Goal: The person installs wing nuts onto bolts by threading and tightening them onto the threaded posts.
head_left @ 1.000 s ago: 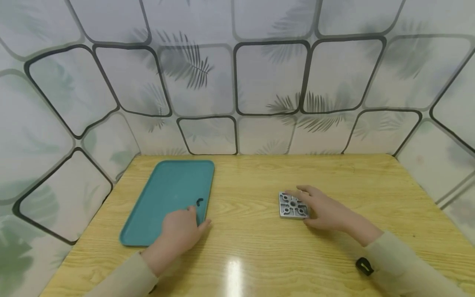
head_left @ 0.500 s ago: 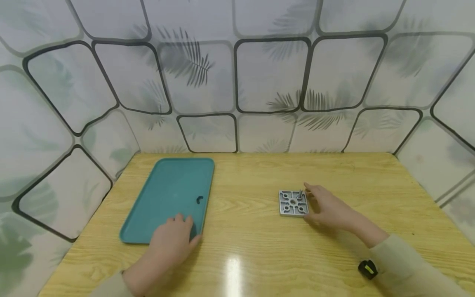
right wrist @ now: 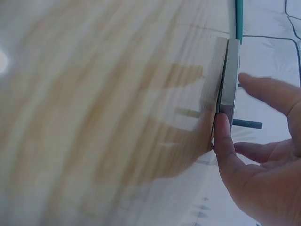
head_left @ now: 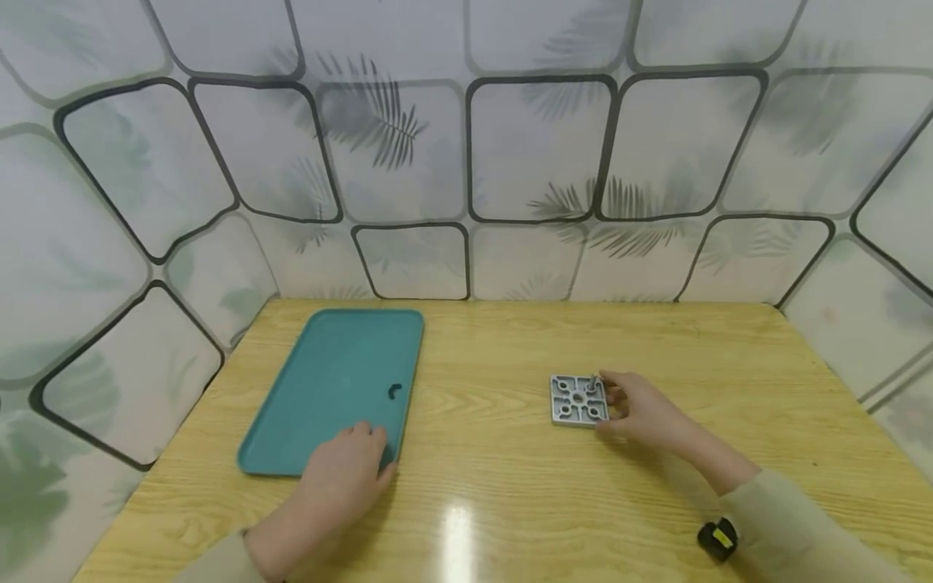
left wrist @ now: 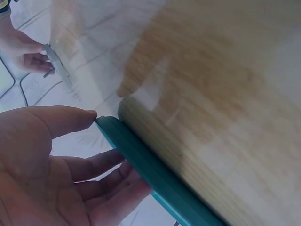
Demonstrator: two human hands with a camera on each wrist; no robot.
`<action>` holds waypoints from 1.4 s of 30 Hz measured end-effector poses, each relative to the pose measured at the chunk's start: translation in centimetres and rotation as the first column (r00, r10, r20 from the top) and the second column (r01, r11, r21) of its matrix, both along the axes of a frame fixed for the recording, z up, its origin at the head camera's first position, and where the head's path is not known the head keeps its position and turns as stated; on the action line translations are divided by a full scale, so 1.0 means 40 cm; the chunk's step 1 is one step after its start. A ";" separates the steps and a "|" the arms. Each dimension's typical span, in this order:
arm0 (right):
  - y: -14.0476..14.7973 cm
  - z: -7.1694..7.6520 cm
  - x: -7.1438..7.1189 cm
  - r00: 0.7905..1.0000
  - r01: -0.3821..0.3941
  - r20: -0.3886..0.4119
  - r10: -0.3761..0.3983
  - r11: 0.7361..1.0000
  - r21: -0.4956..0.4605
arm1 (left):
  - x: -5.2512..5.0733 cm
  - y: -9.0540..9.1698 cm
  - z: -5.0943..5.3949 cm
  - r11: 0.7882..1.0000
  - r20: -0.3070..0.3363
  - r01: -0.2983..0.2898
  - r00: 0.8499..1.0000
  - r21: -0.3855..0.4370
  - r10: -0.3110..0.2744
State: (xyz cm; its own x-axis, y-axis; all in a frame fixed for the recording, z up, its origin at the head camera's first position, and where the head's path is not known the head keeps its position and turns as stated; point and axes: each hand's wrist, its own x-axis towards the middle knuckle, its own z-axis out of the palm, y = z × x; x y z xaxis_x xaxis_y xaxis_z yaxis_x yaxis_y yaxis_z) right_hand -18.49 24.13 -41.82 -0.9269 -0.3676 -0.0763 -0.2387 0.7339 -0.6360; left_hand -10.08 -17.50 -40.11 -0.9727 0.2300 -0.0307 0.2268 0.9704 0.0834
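A square silvery metal plate (head_left: 579, 402) with ribs and round holes lies on the wooden table, a bolt (right wrist: 247, 124) standing up out of it. My right hand (head_left: 645, 414) holds the plate's right side. The right wrist view has one fingertip touching the plate's edge low down, with another finger just above. On the left lies a blue-green tray (head_left: 342, 364). My left hand (head_left: 341, 468) rests over its near right corner, thumb at the rim and the other fingers on the tray; nothing small shows in this hand.
A small black hook-shaped piece (head_left: 394, 392) sits on the tray near its right edge. Beside the right sleeve, a black object with a yellow patch (head_left: 717, 538) shows. Patterned walls (head_left: 539, 146) close off the back and sides of the table (head_left: 481, 356).
My left hand has drawn back from beside the black piece to the tray's near right corner. The right hand's fingers have moved off the plate's top to its right side, uncovering the bolt.
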 end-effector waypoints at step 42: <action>-0.109 -0.006 -0.045 1.000 -0.001 -0.008 0.001 1.000 -0.004 | 0.020 -0.001 -0.011 0.994 -0.031 0.112 0.993 -0.001 -0.112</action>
State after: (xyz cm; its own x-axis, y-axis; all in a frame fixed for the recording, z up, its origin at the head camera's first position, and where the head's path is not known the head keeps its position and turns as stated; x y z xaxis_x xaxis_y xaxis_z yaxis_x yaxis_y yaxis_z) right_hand -20.30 19.76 -42.04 -0.9269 -0.3692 -0.0676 -0.2446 0.7307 -0.6374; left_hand -9.29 -17.54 -40.55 -0.9412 0.3379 -0.0003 0.3369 0.9386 0.0750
